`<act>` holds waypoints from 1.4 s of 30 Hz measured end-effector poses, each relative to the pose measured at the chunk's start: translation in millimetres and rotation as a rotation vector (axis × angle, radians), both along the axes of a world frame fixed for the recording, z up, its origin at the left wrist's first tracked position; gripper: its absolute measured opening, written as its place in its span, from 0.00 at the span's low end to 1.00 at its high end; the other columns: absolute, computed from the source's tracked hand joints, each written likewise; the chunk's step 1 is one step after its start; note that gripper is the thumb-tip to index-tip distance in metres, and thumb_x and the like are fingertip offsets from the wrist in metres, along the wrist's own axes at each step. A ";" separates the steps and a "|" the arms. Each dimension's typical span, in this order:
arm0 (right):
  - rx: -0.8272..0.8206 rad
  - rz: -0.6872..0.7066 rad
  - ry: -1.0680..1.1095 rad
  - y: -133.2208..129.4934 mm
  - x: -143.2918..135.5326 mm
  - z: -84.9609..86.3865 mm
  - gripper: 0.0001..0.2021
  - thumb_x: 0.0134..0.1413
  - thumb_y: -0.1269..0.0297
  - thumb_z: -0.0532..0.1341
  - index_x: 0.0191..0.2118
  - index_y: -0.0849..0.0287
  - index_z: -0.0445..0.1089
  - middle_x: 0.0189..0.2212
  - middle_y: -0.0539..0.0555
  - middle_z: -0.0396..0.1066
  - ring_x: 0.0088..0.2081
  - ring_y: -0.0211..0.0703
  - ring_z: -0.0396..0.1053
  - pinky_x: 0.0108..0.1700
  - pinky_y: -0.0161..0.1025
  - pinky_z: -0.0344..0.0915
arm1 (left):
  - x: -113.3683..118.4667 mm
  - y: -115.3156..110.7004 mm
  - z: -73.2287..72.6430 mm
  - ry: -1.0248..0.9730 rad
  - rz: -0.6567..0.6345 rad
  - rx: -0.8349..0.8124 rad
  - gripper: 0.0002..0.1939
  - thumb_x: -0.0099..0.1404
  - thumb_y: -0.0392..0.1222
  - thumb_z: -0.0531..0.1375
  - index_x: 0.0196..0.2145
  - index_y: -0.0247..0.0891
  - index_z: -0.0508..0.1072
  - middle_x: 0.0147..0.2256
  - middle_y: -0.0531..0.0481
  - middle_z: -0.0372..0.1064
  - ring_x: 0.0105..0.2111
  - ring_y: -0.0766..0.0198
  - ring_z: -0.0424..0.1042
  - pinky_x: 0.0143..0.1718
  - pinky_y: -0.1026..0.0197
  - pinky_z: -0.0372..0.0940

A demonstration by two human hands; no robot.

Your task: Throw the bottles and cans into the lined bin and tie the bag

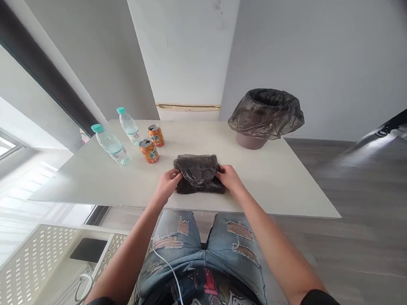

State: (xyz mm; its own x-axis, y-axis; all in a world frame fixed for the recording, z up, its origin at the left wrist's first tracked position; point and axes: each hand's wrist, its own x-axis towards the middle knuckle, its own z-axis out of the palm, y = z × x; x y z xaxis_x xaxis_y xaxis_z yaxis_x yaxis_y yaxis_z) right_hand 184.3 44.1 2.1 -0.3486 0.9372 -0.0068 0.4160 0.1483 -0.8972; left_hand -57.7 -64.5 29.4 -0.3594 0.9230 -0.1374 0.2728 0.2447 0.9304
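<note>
A folded black plastic garbage bag (199, 173) lies on the white table (150, 185) in front of me. My left hand (169, 182) pinches its left edge, and my right hand (228, 176) grips the right edge, fingers closed on the thin film. A loose flap hangs over the middle of the bag. Left of it stand two orange soda cans, a nearer can (149, 151) and a farther can (156, 135). Beyond them are two clear bottles with teal caps, a nearer bottle (111, 146) and a farther bottle (129, 127).
A brown trash bin (251, 141) lined with a black bag (266, 114) stands at the table's back right. A white refrigerator (186, 47) is behind the table. At lower left sits a perforated cream basket (34, 264) with a dark flat object (88, 249) and cable.
</note>
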 end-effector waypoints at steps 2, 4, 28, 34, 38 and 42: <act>0.021 -0.075 -0.004 10.3 -6.1 -7.2 0.11 0.51 0.53 0.65 0.33 0.56 0.73 0.26 0.51 0.75 0.30 0.46 0.70 0.31 0.37 0.62 | -5.6 12.6 -8.2 0.049 0.082 -0.017 0.18 0.59 0.56 0.65 0.38 0.38 0.76 0.24 0.53 0.73 0.23 0.65 0.68 0.26 0.64 0.61; 0.024 -0.143 0.017 13.9 -7.0 -13.7 0.15 0.50 0.53 0.66 0.42 0.54 0.73 0.28 0.51 0.77 0.30 0.47 0.72 0.33 0.38 0.64 | -9.2 17.6 -16.8 0.101 0.121 -0.013 0.17 0.59 0.55 0.65 0.39 0.39 0.76 0.24 0.54 0.73 0.22 0.65 0.67 0.25 0.64 0.60; 0.043 0.205 0.098 56.0 -27.1 24.4 0.18 0.52 0.55 0.69 0.47 0.56 0.74 0.38 0.51 0.79 0.40 0.49 0.76 0.44 0.43 0.71 | -10.1 26.1 -14.9 0.352 0.012 0.153 0.19 0.69 0.59 0.57 0.31 0.41 0.67 0.21 0.59 0.54 0.23 0.66 0.55 0.29 0.62 0.49; -0.004 0.078 0.070 56.9 -40.6 6.1 0.24 0.54 0.51 0.67 0.54 0.52 0.66 0.33 0.48 0.78 0.31 0.45 0.76 0.38 0.41 0.70 | -8.6 20.5 -17.9 0.457 0.081 0.113 0.11 0.68 0.48 0.59 0.45 0.42 0.69 0.23 0.58 0.67 0.24 0.62 0.64 0.33 0.62 0.55; 0.119 0.098 0.022 57.5 -41.8 -2.4 0.23 0.58 0.52 0.65 0.56 0.52 0.65 0.32 0.48 0.77 0.30 0.44 0.73 0.39 0.42 0.68 | -12.1 9.5 -19.8 0.532 0.091 0.128 0.10 0.71 0.45 0.57 0.49 0.43 0.68 0.23 0.58 0.70 0.26 0.60 0.70 0.34 0.62 0.58; 0.294 0.086 -0.074 59.0 -40.0 -5.1 0.26 0.55 0.53 0.68 0.57 0.53 0.66 0.38 0.53 0.73 0.38 0.50 0.71 0.45 0.49 0.70 | -17.4 2.8 -23.4 0.635 0.113 0.086 0.10 0.73 0.42 0.56 0.51 0.43 0.69 0.26 0.55 0.72 0.29 0.58 0.73 0.36 0.60 0.62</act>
State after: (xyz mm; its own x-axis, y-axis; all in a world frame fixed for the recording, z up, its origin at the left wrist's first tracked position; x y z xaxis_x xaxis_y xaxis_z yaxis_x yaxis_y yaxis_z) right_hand 144.3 103.0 -3.0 -0.4353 0.8699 0.2321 0.4532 0.4344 -0.7784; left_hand -75.1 -61.7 5.9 -0.4416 0.8731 0.2067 0.7534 0.2358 0.6138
